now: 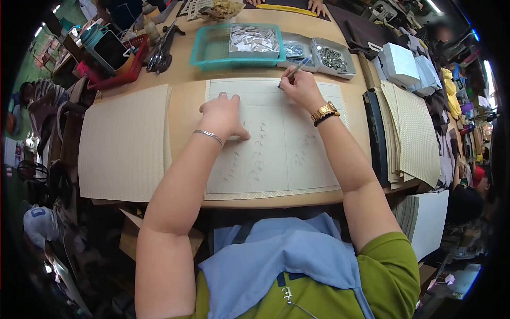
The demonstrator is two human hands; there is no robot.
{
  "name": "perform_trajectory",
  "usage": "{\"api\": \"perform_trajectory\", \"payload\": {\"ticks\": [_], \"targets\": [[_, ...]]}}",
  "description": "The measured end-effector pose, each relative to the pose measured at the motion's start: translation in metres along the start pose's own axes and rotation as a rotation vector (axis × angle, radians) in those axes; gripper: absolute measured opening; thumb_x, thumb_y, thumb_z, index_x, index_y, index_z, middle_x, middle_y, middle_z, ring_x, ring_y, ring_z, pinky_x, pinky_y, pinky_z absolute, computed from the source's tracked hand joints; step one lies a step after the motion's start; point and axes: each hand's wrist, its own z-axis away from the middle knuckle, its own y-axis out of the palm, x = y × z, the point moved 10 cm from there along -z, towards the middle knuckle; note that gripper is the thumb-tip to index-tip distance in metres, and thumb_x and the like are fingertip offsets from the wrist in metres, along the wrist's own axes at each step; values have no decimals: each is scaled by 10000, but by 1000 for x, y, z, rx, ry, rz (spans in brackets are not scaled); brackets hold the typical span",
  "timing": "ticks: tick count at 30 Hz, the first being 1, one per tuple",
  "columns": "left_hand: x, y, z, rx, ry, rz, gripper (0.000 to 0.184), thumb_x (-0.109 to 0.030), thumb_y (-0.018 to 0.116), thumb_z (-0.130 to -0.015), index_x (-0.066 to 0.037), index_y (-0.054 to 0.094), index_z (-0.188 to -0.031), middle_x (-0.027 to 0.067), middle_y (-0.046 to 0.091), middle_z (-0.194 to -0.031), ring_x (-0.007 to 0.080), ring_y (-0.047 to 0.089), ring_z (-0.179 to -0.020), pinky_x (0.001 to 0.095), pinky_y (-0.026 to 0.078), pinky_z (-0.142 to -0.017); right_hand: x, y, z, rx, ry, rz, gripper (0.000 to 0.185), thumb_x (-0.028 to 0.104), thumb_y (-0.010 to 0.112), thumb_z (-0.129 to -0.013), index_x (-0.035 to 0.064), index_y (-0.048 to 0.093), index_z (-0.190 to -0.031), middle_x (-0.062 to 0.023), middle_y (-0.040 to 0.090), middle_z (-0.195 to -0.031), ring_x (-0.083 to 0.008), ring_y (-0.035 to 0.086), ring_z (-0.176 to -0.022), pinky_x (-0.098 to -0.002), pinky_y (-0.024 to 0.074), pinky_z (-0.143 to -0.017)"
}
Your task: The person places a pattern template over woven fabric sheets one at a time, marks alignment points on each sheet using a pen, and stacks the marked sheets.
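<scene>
A pale sheet (313, 170) with faint lines and rows of small marks lies on the wooden table, over a patterned sheet whose edge shows around it. My left hand (222, 116) rests on its left part, fingers spread, holding nothing. Near the sheet's top edge, my right hand (302, 87) is closed around a pen (304, 62). The pen's lower end is hidden by the fingers, close to a small dark spot on the sheet. A gold watch and a dark bracelet are on the right wrist, a silver bracelet on the left.
Patterned sheets lie left (125, 143) and right (414, 133). Beyond the work stand a teal basket (212, 45) with a box of white pieces and grey boxes (332, 56) of small parts. A red basket (141, 56) sits back left. Another person's hands (317, 7) are at the far edge.
</scene>
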Motion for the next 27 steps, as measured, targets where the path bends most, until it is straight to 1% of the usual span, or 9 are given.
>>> {"api": "perform_trajectory", "payload": {"ticks": [5, 8, 11, 20, 26, 27], "targets": [[-1, -1, -1, 22, -15, -16, 1003, -574, 840, -497, -104, 507, -1318, 165, 560, -1230, 306, 635, -1062, 421, 555, -835, -3, 1, 2, -3, 9, -47, 181, 203, 611, -835, 23, 619, -843, -128, 626, -649, -214, 599, -591, -338, 483, -605], [-1, -1, -1, 41, -20, -16, 998, -569, 834, -498, -102, 510, -1318, 167, 561, -1227, 307, 635, -1061, 419, 557, -837, -3, -5, 3, -7, 63, -43, 190, 204, 608, -842, 14, 611, -852, -123, 623, -647, -203, 604, -606, -332, 483, -609], [0, 1, -3, 20, -11, -9, 991, -563, 831, -503, -99, 511, -1318, 170, 562, -1226, 311, 637, -1057, 417, 556, -841, -10, -16, 5, -111, 36, -68, 190, 201, 607, -845, 13, 607, -867, -119, 628, -656, -204, 604, -612, -329, 483, -612], [0, 2, -2, 5, -3, 17, 985, -560, 837, -509, -94, 512, -1312, 177, 565, -1211, 332, 636, -1041, 420, 553, -850, -7, -9, 7, -55, 9, 16, 188, 195, 621, -840, 12, 610, -881, -115, 636, -672, -195, 609, -619, -328, 493, -621], [0, 3, -3, 6, -7, 13, 983, -558, 845, -508, -94, 519, -1312, 173, 567, -1213, 333, 636, -1042, 418, 546, -867, -3, -9, 9, -50, 0, 1, 186, 196, 626, -832, 16, 616, -878, -128, 648, -688, -209, 617, -624, -326, 500, -634], [0, 4, -3, 7, -6, 13, 981, -558, 845, -509, -95, 520, -1311, 174, 567, -1213, 334, 637, -1042, 418, 545, -868, -6, -8, 7, -14, 35, 28, 190, 200, 628, -830, 15, 614, -872, -129, 650, -690, -208, 617, -623, -328, 502, -639]]}}
